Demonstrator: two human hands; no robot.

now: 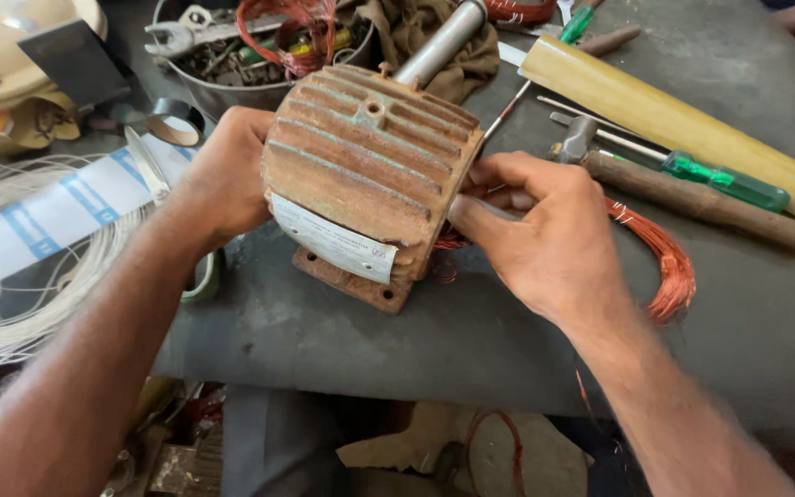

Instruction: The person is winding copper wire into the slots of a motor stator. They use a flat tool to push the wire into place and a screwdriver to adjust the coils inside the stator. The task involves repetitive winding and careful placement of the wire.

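1. Right hand (545, 239): fingers (508, 175) curled and pressed together at the open end face of the motor housing (365, 175); thumb lies along the housing's edge. Whether the fingertips pinch the copper wire there, cannot tell.
2. Left hand (223, 175): palm flat against the opposite end of the housing, bracing it. Its fingers are hidden behind the casting; cannot tell if they are spread or closed.
3. Motor housing: rusty, ribbed cast body, gripped between both hands, resting on its mounting foot on the grey tabletop (397, 340), about mid-width and near the front edge. A pale label (333, 241) is stuck on the side facing the camera. A bare steel shaft (439, 41) shows just behind it, pointing toward the far edge.
4. Copper wire bundle (669, 267): loops out from under the right hand and lies on the tabletop to the right of the housing.
5. Right of the hand: hammer with a wooden handle (701, 198), a green-handled screwdriver (724, 181), and a long yellow wooden bar (683, 124), lying side by side, slanting toward the right edge.
6. Far edge: metal bowl (259, 92) of tools and wire scraps; brown cloth (416, 37) beside it.
7. Left edge: coil of white wire (11, 331), a blue-and-white strip (48, 216) across it, a roll of tape (177, 120) beyond.
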